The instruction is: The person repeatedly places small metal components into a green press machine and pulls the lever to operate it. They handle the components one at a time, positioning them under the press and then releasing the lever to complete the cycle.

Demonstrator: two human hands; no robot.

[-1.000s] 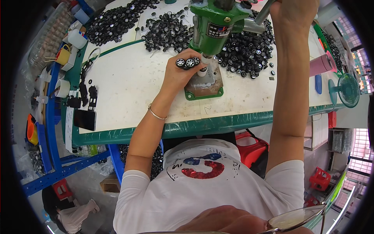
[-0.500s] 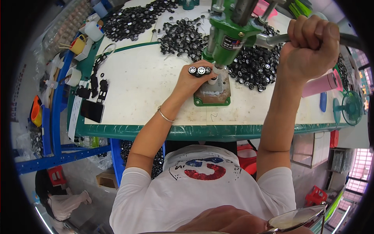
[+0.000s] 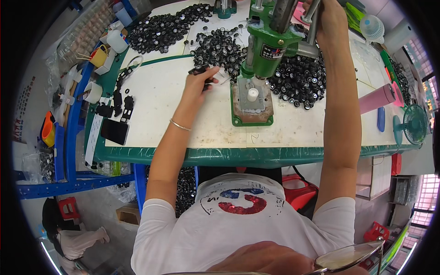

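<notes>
My left hand (image 3: pixel 197 85) is over the table, left of the green hand press (image 3: pixel 263 34), with its fingers closed on small black toy wheels (image 3: pixel 200 70). Just beyond it lies a heap of black wheels (image 3: pixel 215 46), some with thin metal axles. At the top edge, my right hand (image 3: pixel 331 23) grips the press lever (image 3: pixel 315 23), its fingers partly out of view. On the metal base plate (image 3: pixel 260 116) of the press, a white round peg (image 3: pixel 252 95) stands bare beneath the ram.
More wheels are heaped right of the press (image 3: pixel 300 80) and at the back left (image 3: pixel 158 30). A phone (image 3: pixel 114 131) and black straps lie at the left. To the right are a pink bottle (image 3: pixel 376 98) and a green fan (image 3: pixel 412 123).
My left hand has moved left, away from the peg, with the wheels. My right hand has swung the lever up and away from me. The scene has shifted slightly.
</notes>
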